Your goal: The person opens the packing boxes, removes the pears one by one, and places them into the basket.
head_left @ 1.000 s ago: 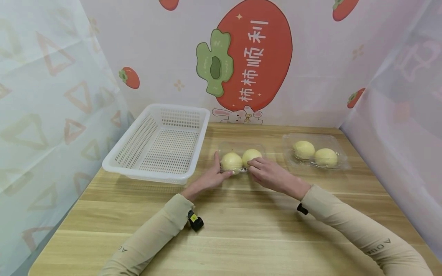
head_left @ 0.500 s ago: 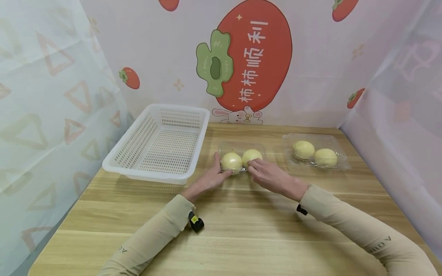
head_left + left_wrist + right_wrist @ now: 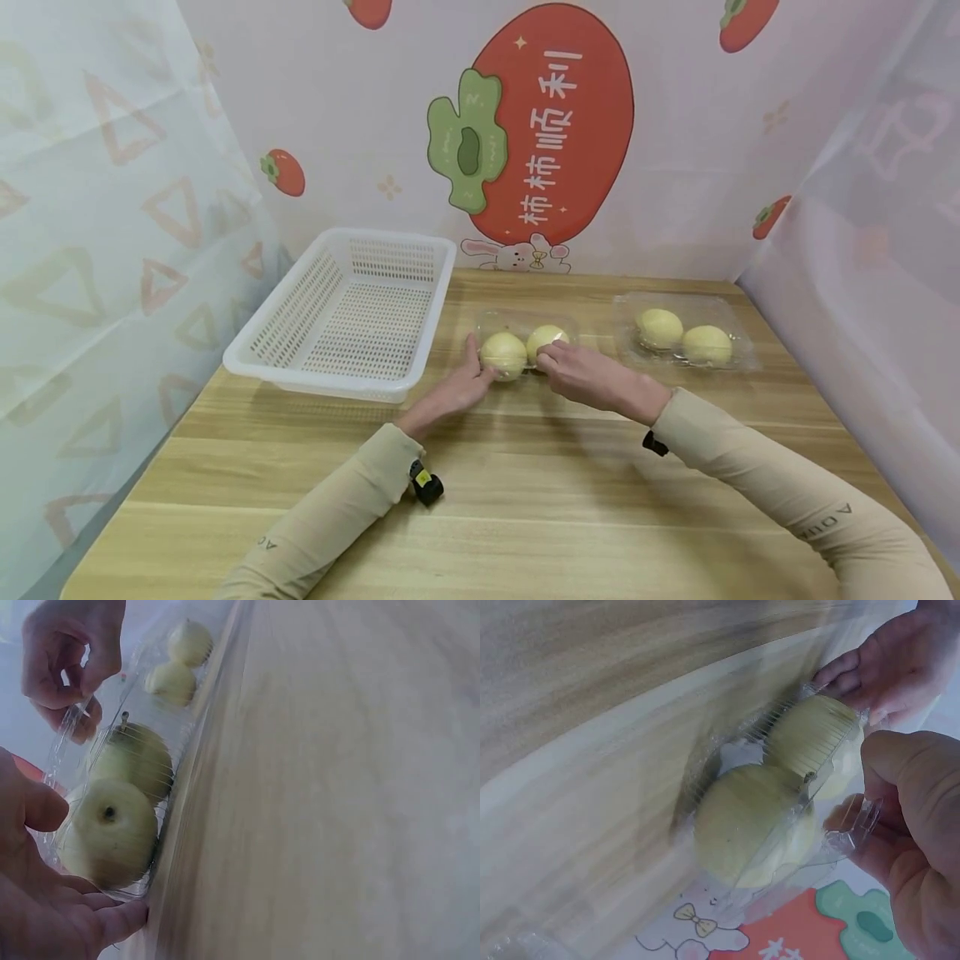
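Note:
Two pale yellow pears [image 3: 503, 354] sit side by side in a clear plastic clamshell box [image 3: 517, 318] at the middle of the table. My left hand [image 3: 459, 385] spans the box's left end, fingers along the end wall and thumb at the front. On the box's front edge, my right hand [image 3: 588, 377] pinches the plastic rim [image 3: 866, 817] between thumb and curled fingers, as the right wrist view shows. The left wrist view shows a pear's stem dimple [image 3: 109, 813] through the plastic. Whether the lid is fastened cannot be told.
A white slatted plastic basket [image 3: 427, 333] with nothing in it stands at the left. A second clear box [image 3: 720, 304] with two pears [image 3: 660, 329] lies at the right. Behind the wooden table [image 3: 480, 517] hangs a printed persimmon backdrop [image 3: 675, 208]; pale sheets flank both sides.
My left thumb has drawn slightly left along the box's front. The right hand stays at the rim, nearly unmoved. The head view has tilted a little; the box remains in place.

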A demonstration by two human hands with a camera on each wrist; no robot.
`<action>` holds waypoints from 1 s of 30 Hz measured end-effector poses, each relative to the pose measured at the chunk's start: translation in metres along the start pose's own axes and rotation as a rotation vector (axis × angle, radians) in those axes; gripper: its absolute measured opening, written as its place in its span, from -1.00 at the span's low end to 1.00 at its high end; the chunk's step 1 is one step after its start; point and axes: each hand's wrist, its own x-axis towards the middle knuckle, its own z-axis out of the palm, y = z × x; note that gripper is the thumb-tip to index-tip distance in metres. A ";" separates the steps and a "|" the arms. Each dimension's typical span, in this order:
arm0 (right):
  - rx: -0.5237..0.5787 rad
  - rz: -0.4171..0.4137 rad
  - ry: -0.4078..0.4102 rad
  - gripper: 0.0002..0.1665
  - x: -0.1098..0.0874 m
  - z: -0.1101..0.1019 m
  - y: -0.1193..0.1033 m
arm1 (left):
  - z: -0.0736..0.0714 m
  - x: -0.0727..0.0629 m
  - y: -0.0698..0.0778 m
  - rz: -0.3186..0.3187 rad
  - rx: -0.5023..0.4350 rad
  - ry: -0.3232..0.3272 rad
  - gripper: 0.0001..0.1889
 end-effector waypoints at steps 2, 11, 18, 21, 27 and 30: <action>0.007 0.001 -0.015 -0.72 0.001 -0.003 0.001 | -0.001 0.000 0.001 0.007 -0.002 -0.007 -0.14; 0.055 0.021 0.010 -0.70 0.006 -0.011 0.006 | -0.007 -0.002 0.005 -0.028 0.003 -0.048 -0.17; 0.186 0.098 0.000 -0.69 0.010 -0.017 0.010 | -0.007 0.000 0.004 -0.025 -0.041 -0.036 -0.24; 0.230 0.118 -0.005 -0.67 0.011 -0.019 0.012 | -0.006 0.001 0.002 -0.013 -0.065 -0.023 -0.26; 0.272 0.166 -0.036 -0.70 0.010 -0.025 0.016 | -0.006 0.001 -0.001 -0.032 -0.112 -0.016 -0.25; 0.289 0.180 -0.032 -0.70 0.008 -0.028 0.021 | -0.008 0.001 -0.001 -0.028 -0.133 -0.019 -0.25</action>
